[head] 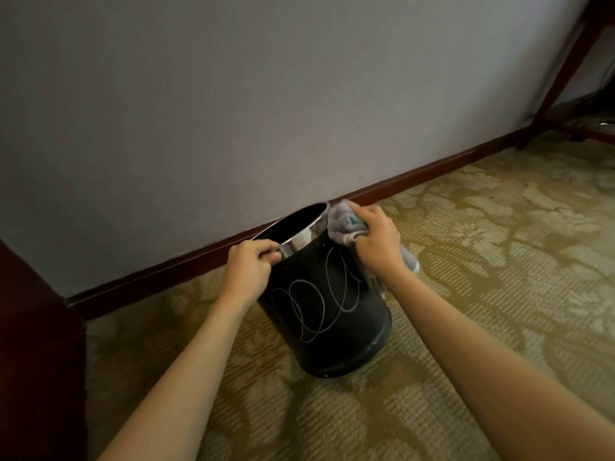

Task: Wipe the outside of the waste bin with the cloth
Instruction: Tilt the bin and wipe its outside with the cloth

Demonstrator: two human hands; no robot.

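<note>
A black round waste bin [327,324] with a shiny metal rim stands on the carpet, tilted away from me toward the wall. White looping scribbles mark its near side. My left hand [250,268] grips the rim at the bin's left. My right hand [377,240] holds a bunched grey cloth [341,224] with a blue patch, pressed against the bin's upper right side near the rim. Part of the cloth hangs down behind my right wrist.
A grey wall with a dark wooden skirting board [399,186] runs right behind the bin. Dark wooden furniture [36,344] stands at the left edge. Wooden table legs [562,71] stand at the far right. Patterned green-beige carpet [482,261] covers the floor.
</note>
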